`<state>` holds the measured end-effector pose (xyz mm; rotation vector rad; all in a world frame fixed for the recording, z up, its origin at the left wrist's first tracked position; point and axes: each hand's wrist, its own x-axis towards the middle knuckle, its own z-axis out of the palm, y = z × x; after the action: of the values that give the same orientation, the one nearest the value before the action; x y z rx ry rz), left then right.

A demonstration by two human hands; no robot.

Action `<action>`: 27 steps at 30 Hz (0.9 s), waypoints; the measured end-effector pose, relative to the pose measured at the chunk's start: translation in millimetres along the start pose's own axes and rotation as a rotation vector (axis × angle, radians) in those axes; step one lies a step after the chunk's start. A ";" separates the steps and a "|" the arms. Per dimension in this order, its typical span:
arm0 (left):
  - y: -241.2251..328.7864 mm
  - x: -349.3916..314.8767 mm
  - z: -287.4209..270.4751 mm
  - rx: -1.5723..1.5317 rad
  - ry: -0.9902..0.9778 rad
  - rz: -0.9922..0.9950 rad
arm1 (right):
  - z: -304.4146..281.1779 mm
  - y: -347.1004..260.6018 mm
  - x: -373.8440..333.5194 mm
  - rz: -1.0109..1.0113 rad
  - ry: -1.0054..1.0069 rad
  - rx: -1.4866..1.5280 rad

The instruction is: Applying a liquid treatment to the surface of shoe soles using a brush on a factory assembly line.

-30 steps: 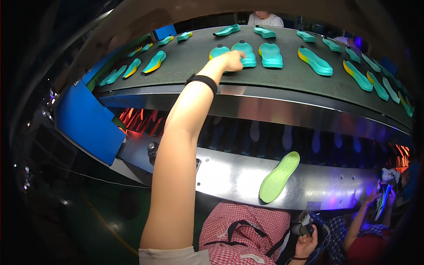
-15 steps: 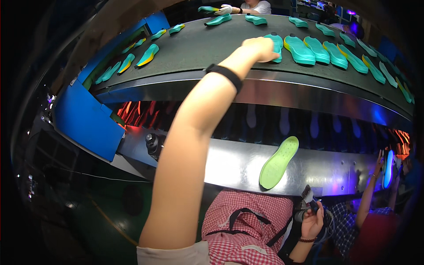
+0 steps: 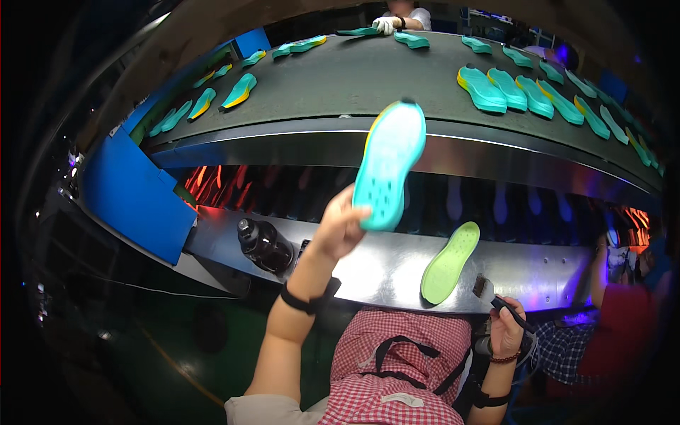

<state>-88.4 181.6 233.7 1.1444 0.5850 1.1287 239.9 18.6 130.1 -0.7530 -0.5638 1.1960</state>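
Note:
My left hand (image 3: pixel 341 225) grips a teal shoe sole (image 3: pixel 392 159) by one end, thumb on its inner face. The sole has a yellow edge and small holes near my fingers, and it is held up in front of the metal ledge. In my right hand (image 3: pixel 507 330) is a brush (image 3: pixel 487 288) with a dark handle, its bristles tilted up and to the left over the ledge's front edge. Between the two hands a lime-green insole (image 3: pixel 450 263) lies on the shiny ledge, touched by neither.
Teal soles (image 3: pixel 483 90) lie in a row on the dark conveyor belt (image 3: pixel 340 81). A black bottle (image 3: pixel 265 244) stands on the metal ledge (image 3: pixel 386 273) at left. Across the belt, a co-worker's gloved hand (image 3: pixel 386 25) touches a sole. Another person (image 3: pixel 623 319) works at right.
My left hand has lifted a teal sole off the belt and drawn it back toward me. My right hand has raised the brush slightly toward the ledge. The far co-worker's sole is lower, at the belt.

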 end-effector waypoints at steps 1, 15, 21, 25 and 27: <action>-18.4 -13.2 -1.2 -0.176 -0.113 0.023 | 5.4 -2.0 -1.1 -0.027 -0.012 0.006; -138.2 -91.2 70.0 -0.985 -0.032 -0.517 | 73.8 37.8 10.2 0.364 -0.230 -0.216; -151.3 -92.6 68.9 -0.991 -0.160 -0.406 | 87.5 36.3 29.7 0.293 -0.179 -0.414; -154.9 -91.5 79.5 -0.910 0.082 -0.407 | 108.5 35.8 32.8 0.223 -0.279 -0.585; -157.6 -87.1 86.6 -0.776 0.308 -0.424 | 116.5 39.2 25.4 -0.179 -0.437 -0.879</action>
<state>14.1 67.9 105.4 0.1664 0.5176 1.0192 136.9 75.3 174.0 -1.1429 -1.5425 0.9192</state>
